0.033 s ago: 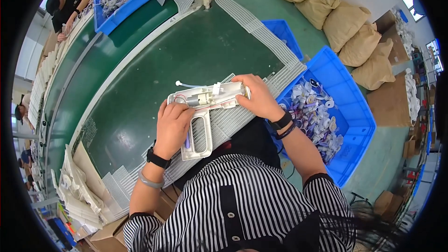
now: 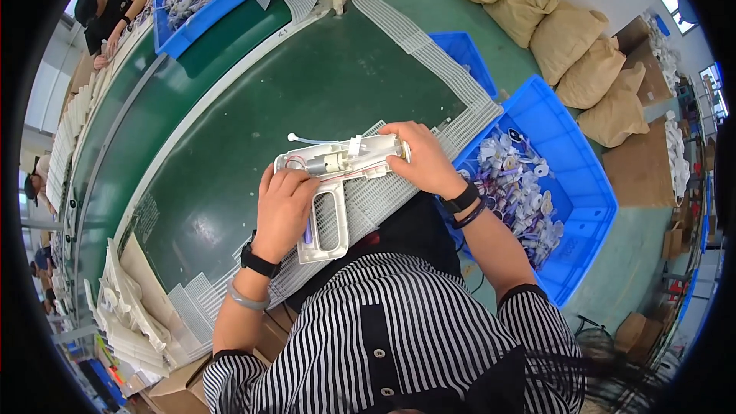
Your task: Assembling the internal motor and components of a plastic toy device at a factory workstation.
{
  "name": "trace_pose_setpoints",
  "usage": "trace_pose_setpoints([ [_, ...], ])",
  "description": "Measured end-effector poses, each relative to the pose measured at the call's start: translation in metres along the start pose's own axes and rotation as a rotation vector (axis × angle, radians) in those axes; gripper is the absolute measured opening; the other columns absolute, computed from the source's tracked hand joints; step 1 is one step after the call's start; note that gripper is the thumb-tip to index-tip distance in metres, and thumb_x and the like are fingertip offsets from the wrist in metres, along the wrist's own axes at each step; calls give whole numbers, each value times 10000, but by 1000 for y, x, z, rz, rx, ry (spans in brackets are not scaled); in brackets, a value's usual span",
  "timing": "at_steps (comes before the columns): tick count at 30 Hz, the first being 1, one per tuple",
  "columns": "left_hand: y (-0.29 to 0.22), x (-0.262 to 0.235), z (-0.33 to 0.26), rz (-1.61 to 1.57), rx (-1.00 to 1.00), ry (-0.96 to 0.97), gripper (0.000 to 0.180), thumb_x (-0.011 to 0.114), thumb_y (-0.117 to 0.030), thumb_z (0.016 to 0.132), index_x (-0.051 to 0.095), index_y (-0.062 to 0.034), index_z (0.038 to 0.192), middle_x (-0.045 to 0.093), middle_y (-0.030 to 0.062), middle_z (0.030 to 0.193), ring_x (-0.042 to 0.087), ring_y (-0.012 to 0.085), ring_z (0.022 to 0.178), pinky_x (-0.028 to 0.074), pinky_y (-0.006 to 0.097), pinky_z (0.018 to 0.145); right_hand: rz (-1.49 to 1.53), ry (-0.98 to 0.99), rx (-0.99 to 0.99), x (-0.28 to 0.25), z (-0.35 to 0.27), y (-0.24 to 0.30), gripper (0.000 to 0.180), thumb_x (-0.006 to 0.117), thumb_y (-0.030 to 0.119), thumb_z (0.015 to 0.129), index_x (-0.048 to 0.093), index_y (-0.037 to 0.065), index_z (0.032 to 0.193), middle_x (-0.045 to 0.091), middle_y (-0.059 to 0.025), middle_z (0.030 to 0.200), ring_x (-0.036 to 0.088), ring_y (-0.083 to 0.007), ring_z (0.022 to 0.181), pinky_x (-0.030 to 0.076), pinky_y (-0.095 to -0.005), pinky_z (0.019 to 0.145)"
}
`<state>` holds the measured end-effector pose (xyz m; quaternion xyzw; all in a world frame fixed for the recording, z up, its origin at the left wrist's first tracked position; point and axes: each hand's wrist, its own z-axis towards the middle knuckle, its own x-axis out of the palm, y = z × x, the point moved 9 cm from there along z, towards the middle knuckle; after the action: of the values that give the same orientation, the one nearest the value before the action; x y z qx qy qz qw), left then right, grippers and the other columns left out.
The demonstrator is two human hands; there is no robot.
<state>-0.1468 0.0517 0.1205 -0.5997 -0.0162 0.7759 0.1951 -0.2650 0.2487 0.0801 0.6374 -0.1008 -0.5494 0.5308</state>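
Observation:
Between my hands, over the near edge of the green table, is a white gun-shaped plastic shell (image 2: 370, 155) with its inside facing up. A grey motor with a pale fitting (image 2: 326, 162) and thin red wires show inside it. A thin pale tube (image 2: 310, 140) with a round white end sticks out past its far side. My left hand (image 2: 285, 203) is closed on the left end, by the loop-shaped handle (image 2: 333, 226); a purple piece (image 2: 308, 231) shows beside that handle. My right hand (image 2: 424, 159) grips the narrow right end, thumb on the near side and fingers over the far side.
The green table (image 2: 307, 92) has white grid matting (image 2: 418, 38) along its edges. A blue bin (image 2: 590, 199) of white and purple parts stands at my right. Another blue bin (image 2: 172, 42) is across the table, near a co-worker (image 2: 115, 15). White shells (image 2: 126, 314) lie left; brown sacks (image 2: 567, 42) stand far right.

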Motion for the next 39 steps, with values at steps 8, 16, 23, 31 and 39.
trace_pose_setpoints([
  [8, -7, 1, -1, 139, -5, 15, 303, 654, -43, 838, 685, -106, 1133, 644, 62, 1134, 570, 266, 1189, 328, 544, 1152, 36, -231, -95, -15, -5, 13, 390, 720, 134, 789, 638, 92, 1168, 620, -113, 1250, 525, -342, 1235, 436, -457, 995],
  [16, -4, -1, -5, 103, -17, 20, 299, 659, -46, 842, 680, -103, 1134, 651, 60, 1174, 565, 266, 1228, 319, 549, 1159, -316, 64, -350, 5, 1, 49, 81, 755, 176, 791, 734, 107, 827, 612, -80, 1304, 515, -308, 1258, 390, -449, 1013],
  [23, -5, -3, -6, 110, 2, 25, 298, 654, -74, 837, 675, -107, 1132, 653, 31, 1160, 568, 229, 1225, 313, 548, 1169, -453, 94, -309, 13, 9, 49, 78, 735, 191, 788, 756, 118, 803, 655, -24, 1220, 554, -218, 1135, 382, -414, 945],
  [31, -4, -3, -7, 109, 11, 17, 300, 659, -73, 829, 671, -106, 1127, 650, 30, 1156, 566, 232, 1222, 337, 543, 1153, -457, 97, -340, 16, 7, 55, 78, 742, 213, 805, 760, 140, 828, 650, -3, 1247, 578, -213, 1103, 381, -399, 952],
  [39, -5, -2, -7, 74, 27, 22, 296, 657, -73, 832, 671, -86, 1127, 649, 53, 1153, 564, 256, 1214, 386, 533, 1113, -347, -43, -285, 10, 6, 48, 63, 741, 174, 804, 737, 149, 862, 658, -6, 1170, 602, -220, 1071, 391, -416, 934],
])
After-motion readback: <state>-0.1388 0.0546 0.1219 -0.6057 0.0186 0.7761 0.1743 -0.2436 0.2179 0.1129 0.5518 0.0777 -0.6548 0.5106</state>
